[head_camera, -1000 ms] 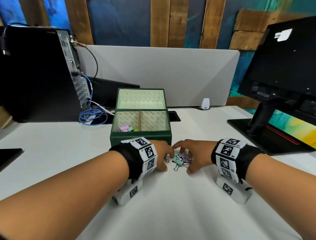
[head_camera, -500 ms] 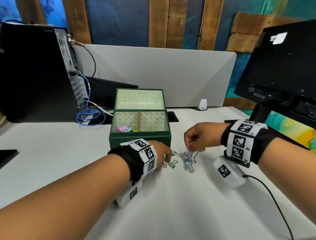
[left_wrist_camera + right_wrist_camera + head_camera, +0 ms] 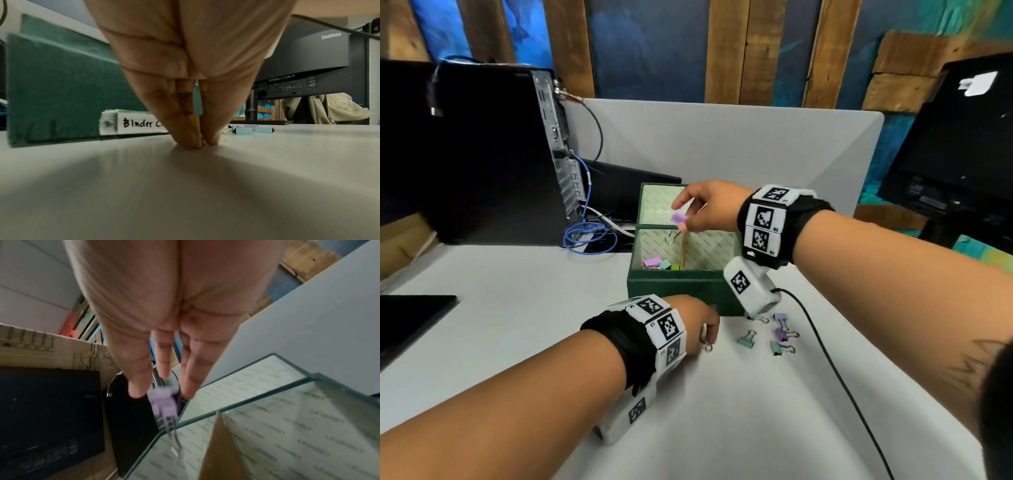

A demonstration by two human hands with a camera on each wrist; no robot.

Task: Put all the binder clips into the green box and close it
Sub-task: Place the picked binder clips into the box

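Two hands busy, right hand [image 3: 705, 205] fingers loosened over the open green box [image 3: 681, 286], purple binder clip [image 3: 678, 218] just beneath, left hand [image 3: 700, 325] pinching a yellow binder clip [image 3: 196, 129] on the worktop [image 3: 722, 411].

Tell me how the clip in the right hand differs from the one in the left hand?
The purple binder clip hangs in the air over the open green box, by the right hand's fingertips; the yellow binder clip stands on the white desk in front of the box, pinched by the left hand. Purple shows whole, blurred; yellow is mostly hidden between fingers. Both are small clips.
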